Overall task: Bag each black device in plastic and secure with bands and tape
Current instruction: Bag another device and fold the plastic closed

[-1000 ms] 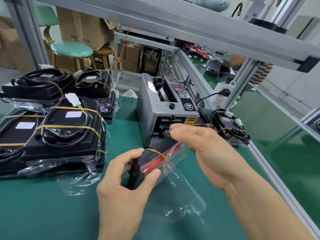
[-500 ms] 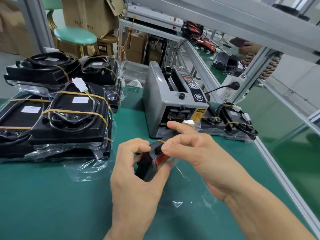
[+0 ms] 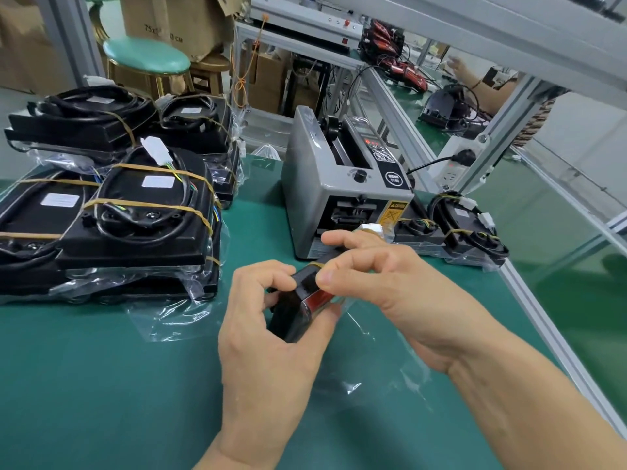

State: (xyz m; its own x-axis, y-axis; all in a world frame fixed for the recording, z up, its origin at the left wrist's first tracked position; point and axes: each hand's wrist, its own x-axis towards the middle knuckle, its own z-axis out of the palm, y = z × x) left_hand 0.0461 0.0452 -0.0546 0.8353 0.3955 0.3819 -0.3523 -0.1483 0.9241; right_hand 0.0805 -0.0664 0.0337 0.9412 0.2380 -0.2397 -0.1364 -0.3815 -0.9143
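Head view, left hand [image 3: 271, 334] gripping bagged black device [image 3: 298, 307], right hand [image 3: 383, 283] pinching its rubber band [image 3: 317, 265], clear bag [image 3: 366, 361] trailing.

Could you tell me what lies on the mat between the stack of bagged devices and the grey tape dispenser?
In the head view, only bare green mat separates the stack from the tape dispenser.

Bright even light, soft shadows; wide-angle edge distortion, slight blur.

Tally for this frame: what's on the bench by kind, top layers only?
Banded black devices, left pile top: 4
Banded black devices right of tape dispenser: 2
Black device held by left hand and right hand: 1
Tape dispenser: 1
Total: 8
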